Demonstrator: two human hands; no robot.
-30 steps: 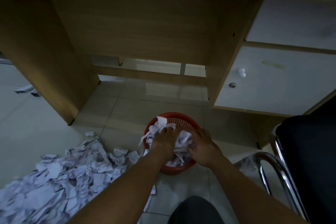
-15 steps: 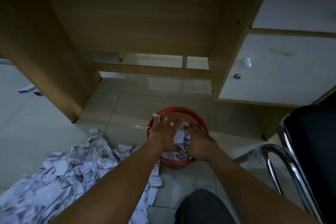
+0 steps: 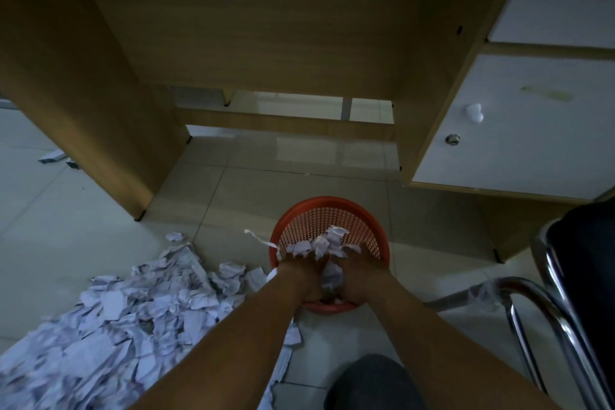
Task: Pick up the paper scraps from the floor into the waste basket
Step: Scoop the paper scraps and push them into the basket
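Lower left of the frame: a heap of scraps [image 3: 126,319] lies on the floor [image 3: 50,226], blurred toward the corner and cut off by the left and bottom edges. Higher at the left edge, a small grey object [image 3: 53,156] beside the desk [image 3: 233,27] side panel is too dim to identify. One paper strip [image 3: 261,240] hangs over the left rim of the basket [image 3: 329,205], which stands on the floor at lower centre, just right of the heap.

Both forearms reach up from the bottom edge into the basket. The left hand [image 3: 301,271] and right hand [image 3: 361,271] sit side by side, backs up, on the crumpled paper [image 3: 327,243] inside, with more paper wedged between them. The fingers of both run forward under the scraps, so whether they lie flat or clutch paper cannot be told. The hands hide the basket's near rim and most of its contents.

Bottom centre, a dark knee [image 3: 372,383] is cut off by the edge. At right, the white cabinet door [image 3: 532,150] shows a knob [image 3: 474,113] and lock [image 3: 452,139]. A chair [image 3: 565,326] with chrome tubing is cropped at the right edge.
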